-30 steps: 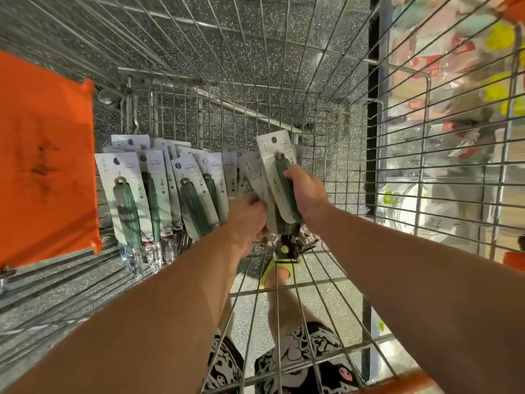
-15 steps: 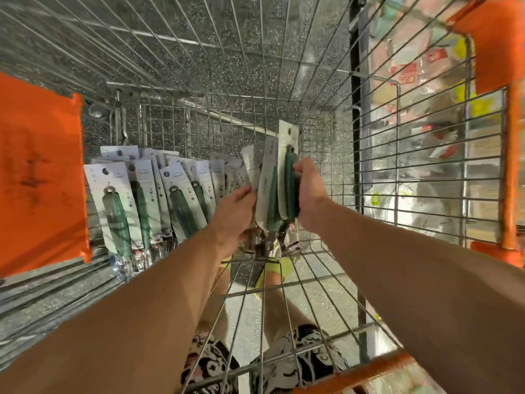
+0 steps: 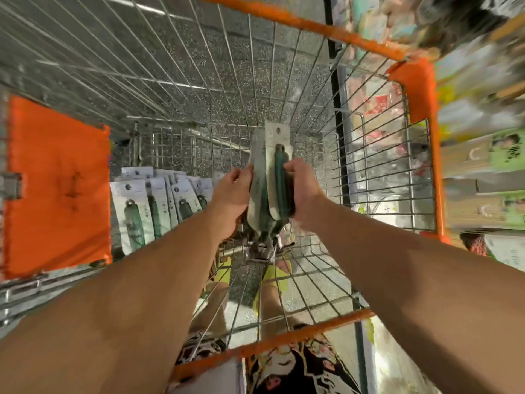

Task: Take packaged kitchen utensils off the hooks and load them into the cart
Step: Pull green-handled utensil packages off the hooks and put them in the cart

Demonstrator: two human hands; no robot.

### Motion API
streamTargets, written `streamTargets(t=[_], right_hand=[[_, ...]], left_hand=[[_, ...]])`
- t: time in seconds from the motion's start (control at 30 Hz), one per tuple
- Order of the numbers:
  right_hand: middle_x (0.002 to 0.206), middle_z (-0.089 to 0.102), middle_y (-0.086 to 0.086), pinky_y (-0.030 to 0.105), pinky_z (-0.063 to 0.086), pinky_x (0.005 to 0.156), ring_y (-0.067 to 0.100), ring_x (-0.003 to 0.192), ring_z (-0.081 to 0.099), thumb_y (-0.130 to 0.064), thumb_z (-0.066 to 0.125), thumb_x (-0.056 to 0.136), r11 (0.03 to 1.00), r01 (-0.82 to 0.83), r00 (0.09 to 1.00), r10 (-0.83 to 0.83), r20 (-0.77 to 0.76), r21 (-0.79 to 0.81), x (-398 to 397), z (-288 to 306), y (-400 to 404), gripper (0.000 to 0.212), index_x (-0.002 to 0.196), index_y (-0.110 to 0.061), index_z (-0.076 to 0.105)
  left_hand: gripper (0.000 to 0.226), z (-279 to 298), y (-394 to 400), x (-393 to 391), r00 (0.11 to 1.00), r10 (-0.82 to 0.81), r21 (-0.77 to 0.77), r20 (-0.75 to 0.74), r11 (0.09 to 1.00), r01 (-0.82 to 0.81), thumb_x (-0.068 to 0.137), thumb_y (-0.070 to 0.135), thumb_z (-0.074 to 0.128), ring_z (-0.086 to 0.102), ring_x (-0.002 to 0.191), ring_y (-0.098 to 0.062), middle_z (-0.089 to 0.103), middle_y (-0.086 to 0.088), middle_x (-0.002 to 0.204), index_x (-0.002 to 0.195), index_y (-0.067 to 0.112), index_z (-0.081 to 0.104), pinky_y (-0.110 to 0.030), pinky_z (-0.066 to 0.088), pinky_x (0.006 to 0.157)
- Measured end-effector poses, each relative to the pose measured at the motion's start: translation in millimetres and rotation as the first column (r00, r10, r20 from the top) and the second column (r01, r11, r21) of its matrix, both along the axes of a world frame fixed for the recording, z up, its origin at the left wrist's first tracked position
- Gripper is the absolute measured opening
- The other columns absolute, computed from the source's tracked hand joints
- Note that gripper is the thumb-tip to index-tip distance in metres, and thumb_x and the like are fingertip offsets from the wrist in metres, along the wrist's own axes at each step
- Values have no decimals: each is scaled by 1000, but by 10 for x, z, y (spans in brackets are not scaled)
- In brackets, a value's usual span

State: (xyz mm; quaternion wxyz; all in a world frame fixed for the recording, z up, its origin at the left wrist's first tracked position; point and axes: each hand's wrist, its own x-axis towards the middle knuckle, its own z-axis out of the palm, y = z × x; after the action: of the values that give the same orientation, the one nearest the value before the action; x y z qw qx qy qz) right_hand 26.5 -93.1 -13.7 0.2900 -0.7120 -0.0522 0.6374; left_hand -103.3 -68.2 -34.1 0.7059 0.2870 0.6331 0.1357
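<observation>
I look down into a wire shopping cart (image 3: 318,81) with orange trim. Between both hands stands a small bundle of packaged utensils (image 3: 270,177), white cards with green handles, upright above the cart floor. My left hand (image 3: 233,194) grips the bundle's left side. My right hand (image 3: 301,191) grips its right side, fingers curled round a green handle. A row of several more packaged utensils (image 3: 159,206) leans in the cart to the left.
An orange flap (image 3: 56,183) covers the cart's left wall. Orange bars run along the near rim (image 3: 270,342) and the right corner (image 3: 417,89). Blurred store shelves (image 3: 483,155) stand to the right. My legs show through the wire floor.
Both hands have lifted the bundle higher and squared it upright, away from the leaning row. The view has swung, showing more of the cart's orange rim and right side.
</observation>
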Motion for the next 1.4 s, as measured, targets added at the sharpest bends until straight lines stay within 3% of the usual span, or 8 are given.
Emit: streamTargets(t=[0.23, 0.43, 0.77, 0.9, 1.07, 1.17, 1.23, 1.4], right_hand=[[100, 60, 10, 51, 50, 100, 28, 95, 59, -42, 40, 100, 993, 70, 996, -75, 49, 96, 6, 502, 2, 31, 100, -15, 54], [92, 61, 16, 40, 50, 84, 31, 91, 59, -48, 45, 89, 950, 141, 984, -166, 66, 277, -22, 1175, -73, 41, 93, -9, 57], [75, 74, 5, 28, 56, 59, 22, 64, 70, -33, 42, 98, 821, 212, 943, -313, 108, 530, 347, 2484, -519, 35, 95, -12, 71], [86, 75, 12, 31, 57, 61, 25, 66, 70, -39, 45, 99, 771, 239, 905, -397, 153, 590, 677, 3230, -769, 42, 95, -10, 76], [89, 79, 7, 41, 60, 80, 25, 75, 74, -38, 48, 104, 651, 261, 825, -534, 186, 713, 1137, 4165, -1407, 37, 93, -16, 75], [92, 80, 5, 48, 61, 87, 27, 89, 76, -41, 51, 103, 614, 198, 727, -615, 307, 764, 1424, 4626, -1899, 37, 88, -20, 77], [93, 80, 5, 51, 60, 89, 28, 91, 76, -47, 56, 97, 601, 140, 618, -674, 405, 787, 1548, 4876, -2220, 38, 88, -17, 78], [92, 69, -12, 21, 50, 70, 5, 82, 65, -53, 56, 100, 595, 7, 278, -773, 570, 804, 1794, 5337, -3153, 30, 94, -25, 62]], left_hand=[[24, 469, -15, -45, 985, -14, 23, 174, 1000, 10, 109, 8, 46, 67, 94, -28, 71, -4, 79, 93, 11, 64, -50, 51, 100], [45, 996, -71, -15, 987, -41, 130, 157, 991, 20, 110, 18, 52, 64, 112, -25, 60, -5, 133, 153, 24, 40, -19, 49, 53], [64, 2066, -371, 595, 904, -190, 184, 383, 975, 127, 104, 61, 45, 40, 151, -35, 35, -8, 168, 162, 38, 29, -59, 36, 121], [95, 2467, -418, 1160, 855, -245, 286, 457, 951, 120, 62, 100, 61, 44, 150, -31, 43, 5, 165, 147, 60, 43, -70, 34, 116], [35, 3716, -1146, 1567, 734, -368, 466, 571, 881, 79, 94, 23, 68, 74, 100, -23, 74, -4, 117, 124, 35, 56, -45, 64, 80], [62, 4111, -1574, 1903, 670, -463, 551, 581, 829, 95, 98, 23, 72, 74, 84, -3, 68, 3, 129, 150, 34, 40, -26, 60, 65], [82, 4310, -1828, 2077, 615, -535, 615, 579, 782, 102, 85, 31, 84, 74, 104, -10, 67, 5, 139, 154, 31, 40, -33, 61, 89], [69, 4775, -2486, 2537, 498, -675, 743, 545, 664, 87, 74, 27, 86, 71, 118, -16, 76, 6, 125, 136, 29, 56, -36, 54, 103]])
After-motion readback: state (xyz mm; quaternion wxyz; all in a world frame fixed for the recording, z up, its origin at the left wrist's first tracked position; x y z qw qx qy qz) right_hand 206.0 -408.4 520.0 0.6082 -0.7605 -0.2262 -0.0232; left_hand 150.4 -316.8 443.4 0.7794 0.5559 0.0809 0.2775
